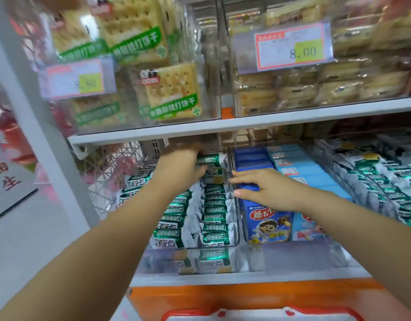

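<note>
Shop, snack aisle. White metal shelf [292, 114] in tiers, goods stocked in bulk. Printed price tag [293, 47] reading 8.00 fixed to front of clear bin [245, 63]; second price tag [77, 79] on neighbouring bin, figure blurred. Many identical soda cracker packets [169, 91] above, wrapped cakes [338, 89] beside them. Below, green-and-silver snack packets [215, 216] in dense rows, dark blue biscuit boxes [267, 222] and light blue boxes [308, 172] filed front to back. Printed Chinese sign [7, 184] at aisle side.
</note>
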Tool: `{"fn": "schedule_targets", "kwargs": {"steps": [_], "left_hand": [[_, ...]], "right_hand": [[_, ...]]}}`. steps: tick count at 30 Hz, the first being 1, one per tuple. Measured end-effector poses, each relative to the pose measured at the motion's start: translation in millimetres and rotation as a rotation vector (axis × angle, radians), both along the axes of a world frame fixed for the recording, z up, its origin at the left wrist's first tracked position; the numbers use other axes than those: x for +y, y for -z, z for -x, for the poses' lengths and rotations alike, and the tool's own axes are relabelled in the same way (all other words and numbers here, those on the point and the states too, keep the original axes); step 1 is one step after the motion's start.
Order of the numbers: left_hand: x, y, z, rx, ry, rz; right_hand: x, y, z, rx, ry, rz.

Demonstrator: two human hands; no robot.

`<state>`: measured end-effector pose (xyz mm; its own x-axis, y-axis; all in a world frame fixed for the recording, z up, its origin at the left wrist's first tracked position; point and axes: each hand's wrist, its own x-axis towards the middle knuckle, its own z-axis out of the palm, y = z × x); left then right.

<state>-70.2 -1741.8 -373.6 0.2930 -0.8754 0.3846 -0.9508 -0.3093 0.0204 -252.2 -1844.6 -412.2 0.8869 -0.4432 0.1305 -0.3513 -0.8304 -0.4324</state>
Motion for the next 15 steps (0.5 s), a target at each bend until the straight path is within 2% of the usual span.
{"fn": "schedule_targets", "kwargs": {"steps": [5,8,12,15], "left_hand": [[64,7,33,0.179,0.085,0.17],[97,21,53,0.288,0.131,0.172],[130,44,81,0.403,0.209,0.18],[149,57,100,0.593,0.246,0.197]], "right_hand": [[37,-11,15,-0.371,0.159,-0.05],[77,-9,33,-0.475,0.125,-0.213],[120,10,64,-0.564,0.1,-0.3],[135,23,85,-0.618,0.117,-0.417]]}}
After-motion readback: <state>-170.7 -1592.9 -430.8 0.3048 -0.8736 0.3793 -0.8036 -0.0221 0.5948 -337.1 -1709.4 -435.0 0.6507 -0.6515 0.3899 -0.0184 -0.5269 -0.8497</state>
